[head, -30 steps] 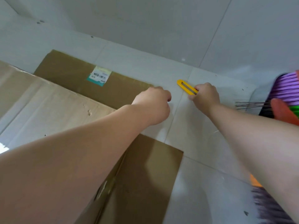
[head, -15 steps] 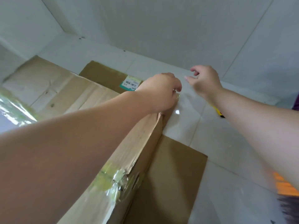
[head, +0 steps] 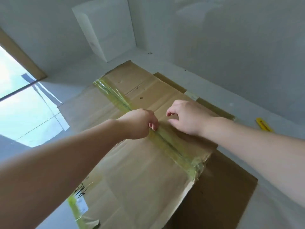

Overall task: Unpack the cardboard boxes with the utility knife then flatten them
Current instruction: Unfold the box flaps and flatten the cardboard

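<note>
A large cardboard box (head: 132, 171) lies in front of me, its top flaps joined by a strip of yellow-green tape (head: 171, 147) along the middle seam. My left hand (head: 137, 123) sits on that seam with its fingers curled down into it, gripping the edge of the left flap. Just right of the seam, my right hand (head: 186, 119) rests on the right flap with loosely bent fingers and holds nothing. The yellow utility knife (head: 264, 124) lies on the floor to the right, beyond my right forearm.
A flattened brown cardboard sheet (head: 222, 187) lies under the box and sticks out at the right and back. A white box (head: 105, 30) stands against the wall behind. A bright glass door (head: 14, 76) is at the left. The floor is pale tile.
My right hand has left the knife on the floor and come over onto the box top. The view has swung left onto the box, and my left hand now sits at the taped seam.
</note>
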The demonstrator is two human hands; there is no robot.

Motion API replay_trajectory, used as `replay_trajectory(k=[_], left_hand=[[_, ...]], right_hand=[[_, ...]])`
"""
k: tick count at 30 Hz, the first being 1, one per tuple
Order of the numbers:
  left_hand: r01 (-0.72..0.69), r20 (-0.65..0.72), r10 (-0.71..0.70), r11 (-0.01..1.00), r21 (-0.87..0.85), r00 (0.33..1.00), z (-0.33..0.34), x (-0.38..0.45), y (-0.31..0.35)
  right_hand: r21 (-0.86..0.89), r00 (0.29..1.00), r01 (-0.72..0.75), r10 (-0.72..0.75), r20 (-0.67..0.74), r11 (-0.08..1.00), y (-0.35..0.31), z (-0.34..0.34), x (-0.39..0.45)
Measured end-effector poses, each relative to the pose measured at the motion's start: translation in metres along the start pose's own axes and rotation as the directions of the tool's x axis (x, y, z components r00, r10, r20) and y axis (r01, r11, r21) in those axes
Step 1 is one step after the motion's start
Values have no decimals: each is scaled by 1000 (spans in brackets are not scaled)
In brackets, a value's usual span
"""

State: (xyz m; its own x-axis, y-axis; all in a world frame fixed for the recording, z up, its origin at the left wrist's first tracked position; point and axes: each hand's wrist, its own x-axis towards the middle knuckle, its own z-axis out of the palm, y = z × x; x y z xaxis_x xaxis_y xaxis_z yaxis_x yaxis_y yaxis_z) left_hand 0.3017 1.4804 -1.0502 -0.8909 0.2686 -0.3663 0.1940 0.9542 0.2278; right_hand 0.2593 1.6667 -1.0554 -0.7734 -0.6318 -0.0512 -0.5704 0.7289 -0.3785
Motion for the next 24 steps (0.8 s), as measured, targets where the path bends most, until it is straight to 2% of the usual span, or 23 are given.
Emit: replay_trajectory(k=[4,11,16,19,24], left_hand=[[-2,-17,2,999,-48,1000,4,-9,-2],[24,-10,-24,999,30,1000,-6,-8,6],[60,20,-62,994,89,998,-9,-9,18],[67,19,-70,989,134,997,-10,-11,22],[62,-4,-62,993,97,998,-18,-17,18]], right_hand=[[-16,997,-3,5,73,1000,-23,8,-2],[-44,990,-78,82,114,996,-23,0,-2],[-108,966,-106,128,226,988,-25,1,-6],[-102,962,-111,132,238,989,-27,10,-10],[-110,956,-114,139,257,987,-27,20,-12]])
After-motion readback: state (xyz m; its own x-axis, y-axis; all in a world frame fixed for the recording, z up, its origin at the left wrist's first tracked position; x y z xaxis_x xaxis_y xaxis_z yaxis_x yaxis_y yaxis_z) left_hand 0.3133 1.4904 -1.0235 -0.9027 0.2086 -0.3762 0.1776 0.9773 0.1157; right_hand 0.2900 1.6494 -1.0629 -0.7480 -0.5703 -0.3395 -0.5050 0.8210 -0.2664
